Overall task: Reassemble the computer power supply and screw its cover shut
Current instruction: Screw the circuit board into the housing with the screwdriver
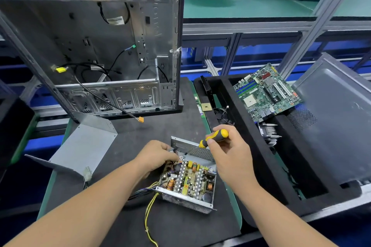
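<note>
Underneath, dark mat (pixel 176 126) (green-edged workbench (pixel 261 6))

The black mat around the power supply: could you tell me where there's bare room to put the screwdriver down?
Bare mat lies between the power supply and the computer case, right of the cover. Crowded beside the yellow wires and right foam tray.

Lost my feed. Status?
Right hand holds screwdriver, tip inside power supply. Left hand steadies it. Cover off, lying left.
</note>
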